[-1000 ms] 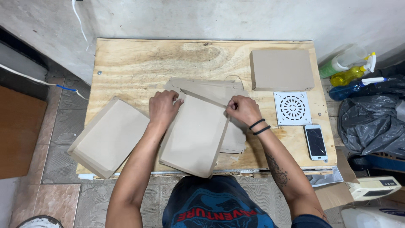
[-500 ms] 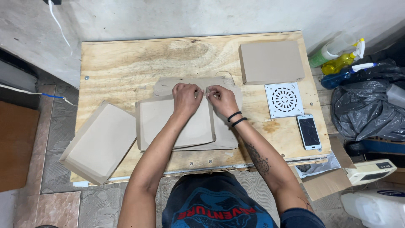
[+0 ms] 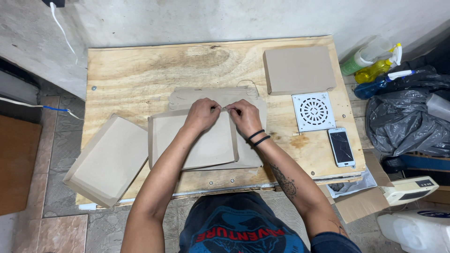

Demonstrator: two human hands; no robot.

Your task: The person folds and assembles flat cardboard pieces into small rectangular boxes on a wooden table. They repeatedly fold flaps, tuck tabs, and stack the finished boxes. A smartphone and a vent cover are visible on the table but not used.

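A flat brown cardboard piece [image 3: 206, 145] lies across the middle of the plywood table [image 3: 140, 75], on top of another flattened piece [image 3: 201, 96] behind it. My left hand [image 3: 202, 114] and my right hand [image 3: 243, 112] meet at its far edge, fingertips pinching the cardboard there. Two black bands circle my right wrist. Whether the fingers hold a flap or only press on the edge is not clear.
A cardboard tray [image 3: 108, 159] overhangs the table's front left corner. A closed brown box [image 3: 298, 69] sits at the back right, with a white square drain grate [image 3: 313, 111] and a phone [image 3: 341, 146] in front of it. Spray bottles [image 3: 375, 61] and a black bag [image 3: 403, 122] stand to the right.
The cardboard piece, earlier tilted up between my hands, now lies flat and turned sideways. Both hands moved together to its far edge.
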